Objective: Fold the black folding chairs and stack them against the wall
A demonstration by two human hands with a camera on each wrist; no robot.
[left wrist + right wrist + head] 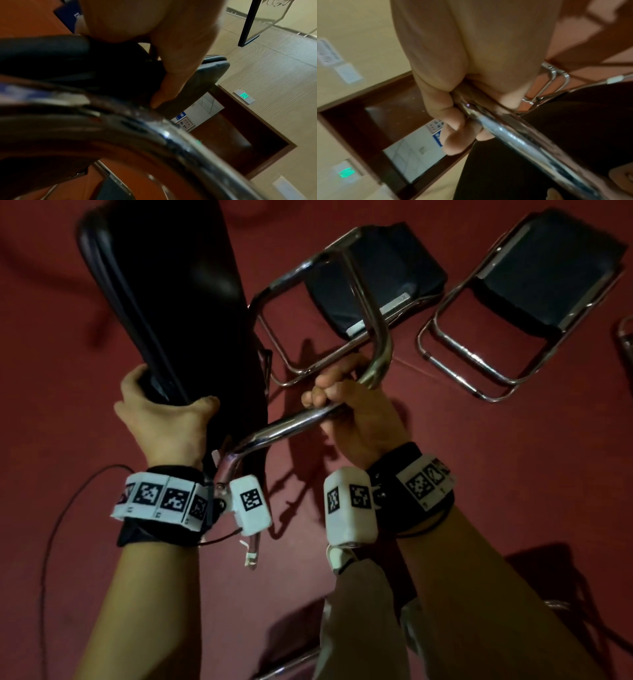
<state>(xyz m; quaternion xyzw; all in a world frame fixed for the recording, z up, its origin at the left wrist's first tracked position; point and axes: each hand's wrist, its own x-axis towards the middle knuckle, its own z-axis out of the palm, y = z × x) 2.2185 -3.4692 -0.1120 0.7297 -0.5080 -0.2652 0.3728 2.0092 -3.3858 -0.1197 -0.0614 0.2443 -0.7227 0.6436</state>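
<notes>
Held chair sits upper left to centre of the head view, black padded panel pointing up and away, chrome frame tube crossing the middle. Left hand wraps the near edge of the black panel, thumb on one face, fingers curled round the other. Right hand is fisted round the chrome tube just before its bend. Both grips closed on the same chair.

Judgement: mid-fold, panel and frame being brought together. To do it well:
- pull the tube toward the panel in the hinge plane, no twist
- keep left fingers on the pad edge, clear of the gap where tube meets panel; pinch risk
- the hinge itself is hidden behind the left wrist band, so closing has to go by feel

Two chairs, one at upper centre and another at upper right, lie flat on the red floor, apparently already folded. Wall shows only in the wrist views.
</notes>
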